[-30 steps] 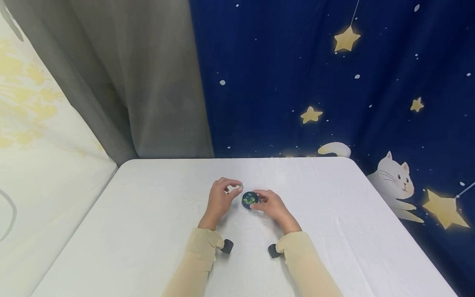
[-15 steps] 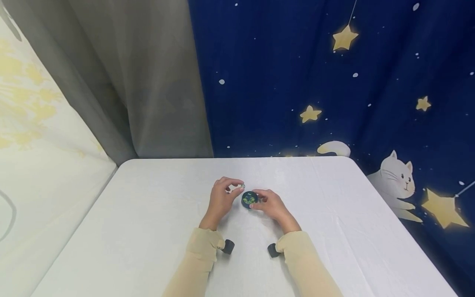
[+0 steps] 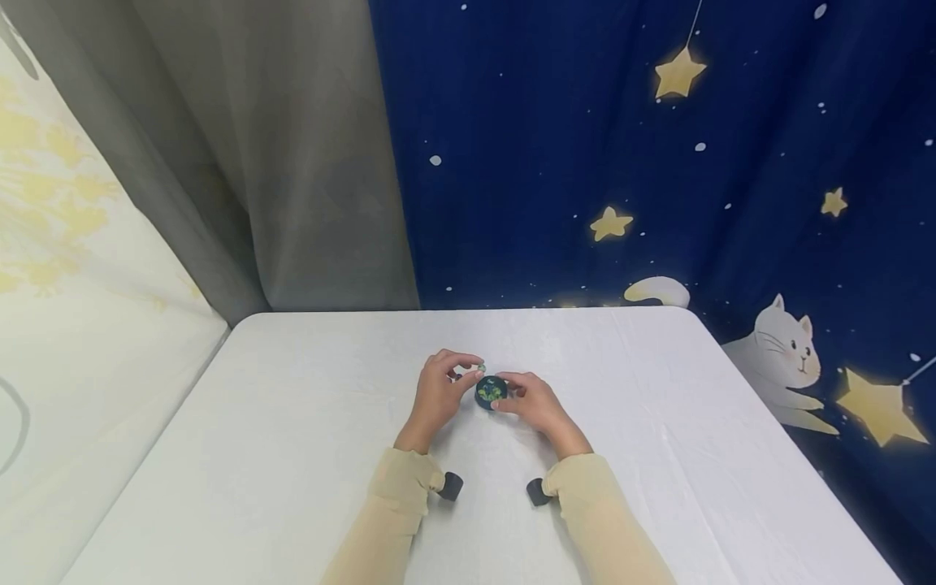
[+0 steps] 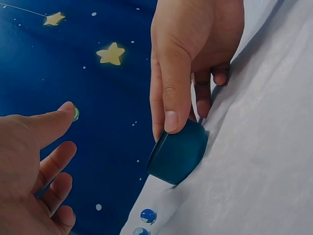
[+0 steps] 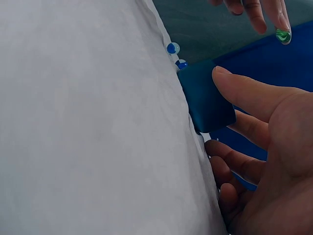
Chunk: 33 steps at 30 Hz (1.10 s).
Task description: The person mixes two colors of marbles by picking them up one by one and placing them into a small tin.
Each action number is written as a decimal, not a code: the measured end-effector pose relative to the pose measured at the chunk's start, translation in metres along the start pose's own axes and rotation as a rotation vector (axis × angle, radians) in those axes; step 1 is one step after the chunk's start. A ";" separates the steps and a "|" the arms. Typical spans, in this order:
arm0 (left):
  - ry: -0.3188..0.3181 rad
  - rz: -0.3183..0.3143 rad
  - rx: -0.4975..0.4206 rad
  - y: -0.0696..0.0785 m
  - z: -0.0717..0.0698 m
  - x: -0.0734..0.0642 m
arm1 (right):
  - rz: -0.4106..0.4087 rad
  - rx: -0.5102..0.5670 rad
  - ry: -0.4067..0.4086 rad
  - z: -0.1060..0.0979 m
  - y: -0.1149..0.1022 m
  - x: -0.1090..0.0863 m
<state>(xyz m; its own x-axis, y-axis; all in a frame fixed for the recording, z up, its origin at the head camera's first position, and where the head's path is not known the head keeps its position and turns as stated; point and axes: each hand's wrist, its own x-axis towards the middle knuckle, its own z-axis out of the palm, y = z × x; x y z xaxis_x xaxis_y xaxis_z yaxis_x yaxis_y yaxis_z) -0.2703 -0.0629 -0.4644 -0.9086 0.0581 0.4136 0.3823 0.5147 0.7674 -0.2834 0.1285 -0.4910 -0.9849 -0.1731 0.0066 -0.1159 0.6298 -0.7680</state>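
Note:
My left hand pinches a small green swirled marble between thumb and fingertip, up and to the left of a round teal container. The marble is apart from the container. With thumb and fingers, my right hand grips the container's right side as it stands on the table. From above, its round top shows green and blue patches; whether these are marbles inside or a print, I cannot tell. Two clear-and-blue marbles lie on the table beyond the container, mostly hidden behind my left hand in the head view.
A white cloth covers the table. Behind it hang a grey curtain and a dark blue star-patterned curtain. Black wrist devices stick out from both sleeves near the tabletop.
My left hand has shifted slightly right with the green marble, closer to the container. A dark spot now shows between the left fingers. My right hand and the container stay nearly still.

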 end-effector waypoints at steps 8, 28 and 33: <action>-0.010 0.014 -0.002 -0.002 0.002 0.001 | 0.003 -0.003 0.000 0.001 0.001 0.001; 0.029 -0.043 0.065 -0.016 -0.008 0.002 | 0.009 -0.006 0.005 0.002 -0.001 0.001; 0.042 -0.053 0.136 -0.023 -0.009 0.003 | 0.019 -0.007 0.008 0.002 -0.002 0.001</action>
<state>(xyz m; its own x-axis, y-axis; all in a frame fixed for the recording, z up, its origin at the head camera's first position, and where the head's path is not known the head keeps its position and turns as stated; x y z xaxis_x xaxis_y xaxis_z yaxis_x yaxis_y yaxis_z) -0.2802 -0.0826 -0.4763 -0.9180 -0.0065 0.3966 0.3052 0.6271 0.7166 -0.2840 0.1250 -0.4908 -0.9879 -0.1548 -0.0025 -0.0981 0.6385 -0.7633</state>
